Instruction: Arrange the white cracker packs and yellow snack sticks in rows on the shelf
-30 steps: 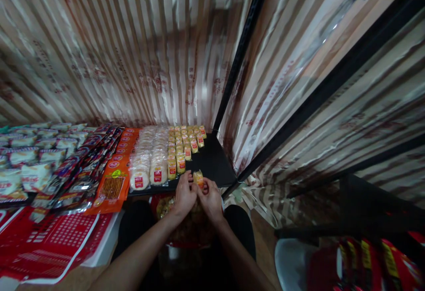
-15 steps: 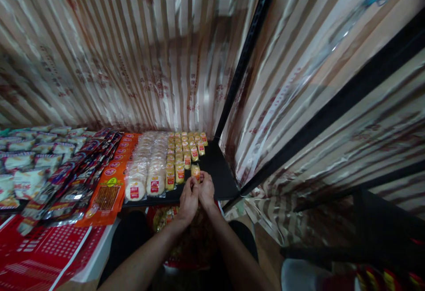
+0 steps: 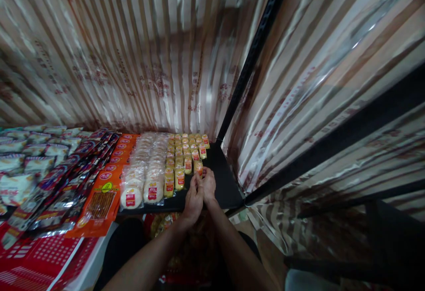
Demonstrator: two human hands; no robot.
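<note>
Both my hands meet over the front right part of a black shelf (image 3: 226,174). My left hand (image 3: 193,198) and my right hand (image 3: 209,185) are closed around a small yellow snack packet (image 3: 198,168) with a red label, its lower end hidden by my fingers. Just left and behind it stand rows of matching yellow packets (image 3: 179,177). Farther left lie two rows of clear-wrapped round white crackers (image 3: 153,188) with red labels.
Orange bags of brown sticks (image 3: 101,202), dark shiny packets (image 3: 63,198) and white packets (image 3: 40,165) fill the shelf's left side. A red basket (image 3: 49,260) stands below. Beneath my arms is a bag of yellow packets (image 3: 162,223). A black post (image 3: 247,70) and striped sheeting (image 3: 166,52) enclose the shelf.
Both hands have moved slightly forward with the yellow packet, bringing it closer to the rows behind. The view has shifted a little.
</note>
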